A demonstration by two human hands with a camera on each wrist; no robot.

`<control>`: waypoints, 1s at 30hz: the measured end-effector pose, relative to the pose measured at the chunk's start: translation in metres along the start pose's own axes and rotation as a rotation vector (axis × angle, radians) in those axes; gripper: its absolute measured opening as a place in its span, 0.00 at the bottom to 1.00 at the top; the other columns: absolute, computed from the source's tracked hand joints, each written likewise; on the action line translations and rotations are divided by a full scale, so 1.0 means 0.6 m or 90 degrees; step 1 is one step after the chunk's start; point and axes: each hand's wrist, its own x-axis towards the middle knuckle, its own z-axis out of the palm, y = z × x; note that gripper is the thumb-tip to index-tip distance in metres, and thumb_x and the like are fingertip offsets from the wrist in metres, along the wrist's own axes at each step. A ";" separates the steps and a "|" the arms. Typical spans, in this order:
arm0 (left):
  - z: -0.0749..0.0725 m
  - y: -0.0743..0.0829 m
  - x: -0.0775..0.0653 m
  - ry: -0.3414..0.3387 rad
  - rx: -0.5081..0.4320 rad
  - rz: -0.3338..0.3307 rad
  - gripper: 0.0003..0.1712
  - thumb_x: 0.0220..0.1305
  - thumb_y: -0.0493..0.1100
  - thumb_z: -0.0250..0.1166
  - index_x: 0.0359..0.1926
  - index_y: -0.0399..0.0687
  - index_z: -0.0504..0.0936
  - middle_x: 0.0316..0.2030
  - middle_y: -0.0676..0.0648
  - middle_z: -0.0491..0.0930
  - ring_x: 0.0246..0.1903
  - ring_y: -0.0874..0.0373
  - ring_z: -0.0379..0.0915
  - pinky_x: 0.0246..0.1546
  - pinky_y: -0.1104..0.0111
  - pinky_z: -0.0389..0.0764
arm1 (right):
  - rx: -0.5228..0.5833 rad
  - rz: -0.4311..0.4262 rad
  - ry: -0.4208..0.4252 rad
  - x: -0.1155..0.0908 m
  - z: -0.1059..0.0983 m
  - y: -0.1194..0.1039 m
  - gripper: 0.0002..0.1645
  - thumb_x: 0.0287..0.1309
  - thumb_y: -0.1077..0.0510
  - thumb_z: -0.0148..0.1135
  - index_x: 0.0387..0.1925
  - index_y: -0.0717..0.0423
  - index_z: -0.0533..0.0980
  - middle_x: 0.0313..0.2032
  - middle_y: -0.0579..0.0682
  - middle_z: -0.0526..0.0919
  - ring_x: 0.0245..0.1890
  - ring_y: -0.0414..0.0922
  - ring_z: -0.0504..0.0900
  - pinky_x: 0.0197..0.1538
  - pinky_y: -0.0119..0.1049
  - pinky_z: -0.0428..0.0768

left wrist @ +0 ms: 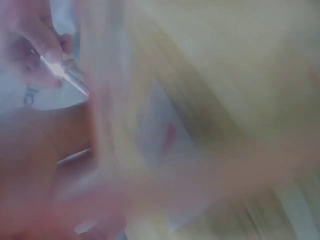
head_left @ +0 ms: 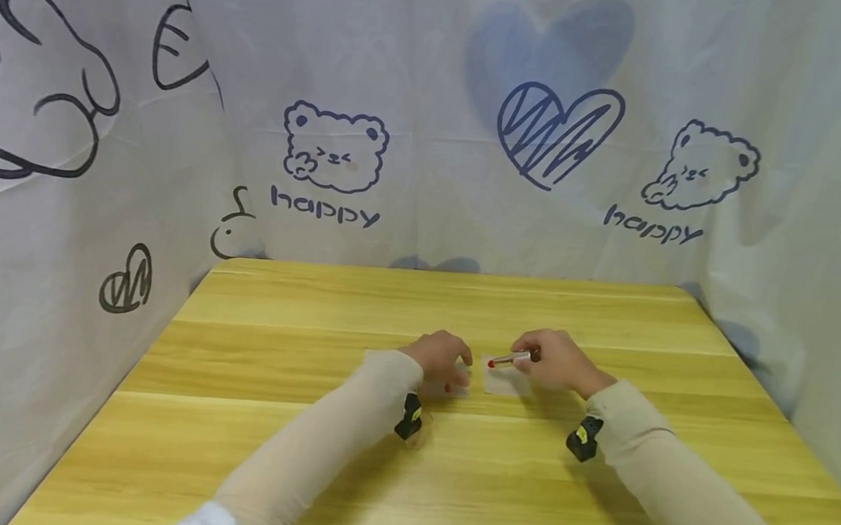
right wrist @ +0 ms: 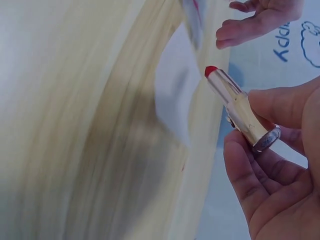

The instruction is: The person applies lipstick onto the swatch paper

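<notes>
My right hand pinches an uncapped lipstick between thumb and fingers, its red tip pointing left. The lipstick has a pale metallic tube. Below the tip, a white slip of paper lies on the table; no mark shows on it in the right wrist view. Its neighbour on the left is another white slip, partly covered by my left hand. That hand hovers close over it with loosely bent fingers and nothing in its grasp. In the blurred left wrist view, this slip bears a red smear.
The wooden table runs back to a white curtain printed with bears and hearts. More curtain hangs along the left side, and on the right too. Each wrist wears a small black camera.
</notes>
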 end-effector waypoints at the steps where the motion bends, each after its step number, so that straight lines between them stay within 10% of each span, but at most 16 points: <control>1: 0.000 0.003 0.001 -0.003 0.004 0.002 0.22 0.65 0.50 0.66 0.58 0.52 0.80 0.58 0.51 0.76 0.59 0.53 0.70 0.58 0.60 0.72 | 0.001 0.008 0.005 -0.001 -0.001 0.003 0.14 0.63 0.60 0.63 0.48 0.63 0.80 0.37 0.49 0.82 0.31 0.42 0.75 0.36 0.41 0.76; 30: 0.027 0.047 0.012 -0.066 0.112 0.029 0.27 0.61 0.58 0.67 0.60 0.58 0.80 0.58 0.56 0.77 0.58 0.57 0.71 0.56 0.64 0.73 | -0.030 0.037 0.059 0.001 0.017 0.035 0.12 0.62 0.62 0.63 0.45 0.64 0.81 0.37 0.53 0.84 0.34 0.46 0.78 0.37 0.44 0.78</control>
